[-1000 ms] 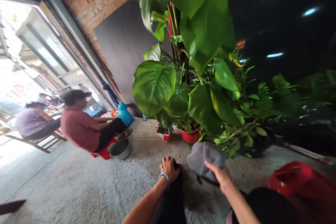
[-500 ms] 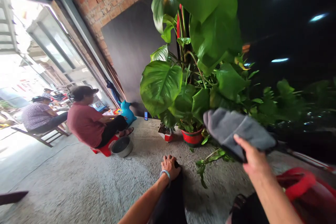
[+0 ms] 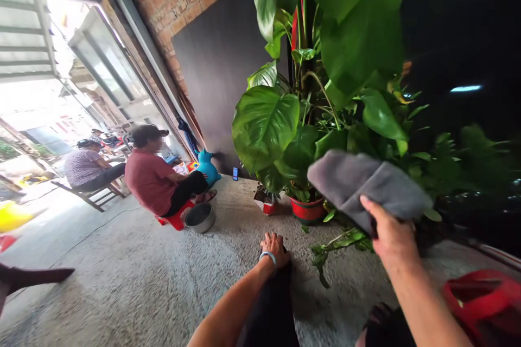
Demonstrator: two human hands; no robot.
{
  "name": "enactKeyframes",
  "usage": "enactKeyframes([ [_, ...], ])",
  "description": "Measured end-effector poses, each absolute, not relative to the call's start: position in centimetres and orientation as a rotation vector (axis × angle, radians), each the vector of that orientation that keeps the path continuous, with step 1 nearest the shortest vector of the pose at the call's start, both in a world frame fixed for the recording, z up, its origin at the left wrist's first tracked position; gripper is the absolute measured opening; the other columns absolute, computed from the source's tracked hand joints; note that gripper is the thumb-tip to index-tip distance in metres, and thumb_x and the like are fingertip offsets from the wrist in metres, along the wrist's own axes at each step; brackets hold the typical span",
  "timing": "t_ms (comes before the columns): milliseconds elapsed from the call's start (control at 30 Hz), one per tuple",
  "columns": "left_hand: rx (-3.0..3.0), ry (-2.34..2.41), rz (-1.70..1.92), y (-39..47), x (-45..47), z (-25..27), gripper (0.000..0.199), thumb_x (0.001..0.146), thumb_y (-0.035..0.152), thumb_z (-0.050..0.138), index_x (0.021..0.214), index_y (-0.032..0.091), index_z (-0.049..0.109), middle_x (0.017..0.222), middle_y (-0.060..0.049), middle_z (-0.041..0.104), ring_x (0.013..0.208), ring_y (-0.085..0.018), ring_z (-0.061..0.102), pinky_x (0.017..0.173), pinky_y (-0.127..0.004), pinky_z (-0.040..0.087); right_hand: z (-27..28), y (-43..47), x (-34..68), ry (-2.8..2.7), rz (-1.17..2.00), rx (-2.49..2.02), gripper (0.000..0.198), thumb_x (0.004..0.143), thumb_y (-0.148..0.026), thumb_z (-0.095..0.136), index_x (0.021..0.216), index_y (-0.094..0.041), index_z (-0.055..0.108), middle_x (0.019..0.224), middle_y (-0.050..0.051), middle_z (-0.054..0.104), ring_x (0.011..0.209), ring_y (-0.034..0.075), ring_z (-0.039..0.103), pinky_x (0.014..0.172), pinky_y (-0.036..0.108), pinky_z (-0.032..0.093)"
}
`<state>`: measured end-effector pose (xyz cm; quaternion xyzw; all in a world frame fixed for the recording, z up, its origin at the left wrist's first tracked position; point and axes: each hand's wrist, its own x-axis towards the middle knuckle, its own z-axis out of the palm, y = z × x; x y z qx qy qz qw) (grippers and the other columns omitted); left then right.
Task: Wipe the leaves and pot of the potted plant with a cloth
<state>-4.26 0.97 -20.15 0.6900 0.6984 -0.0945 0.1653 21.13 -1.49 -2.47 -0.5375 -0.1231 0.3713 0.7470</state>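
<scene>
My right hand [image 3: 393,233] grips a flat, soft grey cloth [image 3: 368,187], thumb on top and the other fingers hidden beneath. The cloth looks folded, with a seam or crease across it, and is held up before the lower leaves of a large potted plant [image 3: 266,124]. My left hand [image 3: 275,249], with a pale bracelet at the wrist, lies over my dark-trousered knee [image 3: 271,303]. Its fingers are spread and it holds nothing. Beyond it stand a red pot [image 3: 307,210] and a smaller red-and-white pot [image 3: 266,206] on the concrete floor.
A seated person [image 3: 152,176] is at the left, beside a grey metal basin [image 3: 200,218] and a blue animal-shaped toy [image 3: 207,167]. A phone [image 3: 235,174] leans on the dark panel. Cut leafy stems [image 3: 337,244] lie on the floor; a red bag [image 3: 484,298] is at lower right.
My view has turned slightly left, so the scene sits further right. The grey cloth has moved left relative to the plant, still in my right hand. My left hand stays on the knee.
</scene>
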Motion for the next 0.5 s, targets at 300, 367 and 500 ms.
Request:
enactKeyframes([
  [300, 1.882, 2.031, -0.281, 1.8, -4.5, -19.7, 0.052, 0.088, 0.044, 0.058, 0.135, 0.022, 0.063, 0.151, -0.016, 0.053, 0.146, -0.037, 0.041, 0.112, -0.051, 0.044, -0.7, -1.0, 15.9, -0.646, 0.842, -1.063, 0.075, 0.053, -0.051, 0.095, 0.118, -0.022, 0.072, 0.123, 0.006, 0.079, 0.122, 0.031, 0.069, 0.111, 0.048, 0.054],
  [367, 1.873, 2.027, -0.292, 1.6, -4.4, -19.4, 0.052, 0.089, 0.041, 0.056, 0.137, 0.021, 0.062, 0.152, -0.016, 0.052, 0.146, -0.037, 0.040, 0.112, -0.051, 0.044, -0.2, 2.3, 15.9, -0.667, 0.789, -1.056, 0.077, 0.052, -0.055, 0.093, 0.118, -0.022, 0.071, 0.130, 0.006, 0.076, 0.128, 0.028, 0.066, 0.116, 0.045, 0.049],
  [500, 1.856, 2.020, -0.270, 1.4, -4.6, -19.3, 0.052, 0.088, 0.039, 0.055, 0.135, 0.020, 0.063, 0.150, -0.016, 0.054, 0.144, -0.036, 0.042, 0.111, -0.051, 0.045, -6.2, 2.9, 15.5, -0.487, 1.022, -1.309, 0.073, 0.042, -0.055, 0.090, 0.103, -0.020, 0.071, 0.118, 0.011, 0.079, 0.114, 0.033, 0.072, 0.101, 0.045, 0.059],
])
